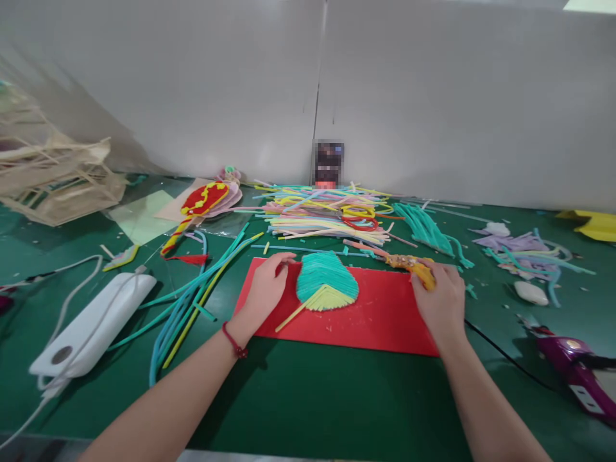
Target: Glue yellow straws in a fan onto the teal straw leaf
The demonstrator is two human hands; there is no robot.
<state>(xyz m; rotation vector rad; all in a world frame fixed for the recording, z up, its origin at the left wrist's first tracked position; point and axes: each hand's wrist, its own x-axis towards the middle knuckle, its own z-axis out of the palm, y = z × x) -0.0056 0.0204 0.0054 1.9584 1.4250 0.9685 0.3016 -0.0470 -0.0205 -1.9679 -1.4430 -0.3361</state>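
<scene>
A red board point(375, 321) lies on the table in front of me. On it sits a fan-shaped piece point(323, 273) of teal pipe-cleaner strips, with a yellow-green lower part and a thin stem pointing down to the left. My left hand point(267, 289) rests on the board's left side, fingers curved and apart from the thumb, nothing seen between them. At the board's right corner, my right hand point(439, 298) is closed on an orange tool point(409, 264) with a pinkish front end. The fingers hide part of that tool, so its exact kind is unclear.
Pipe cleaners point(327, 218) are heaped behind the board, with a teal bundle point(428, 228) beside them. Left are a red-and-yellow fan point(205, 199), loose strips point(183, 321) and a white power bank point(94, 324) with cables. A purple corded tool point(572, 366) lies right.
</scene>
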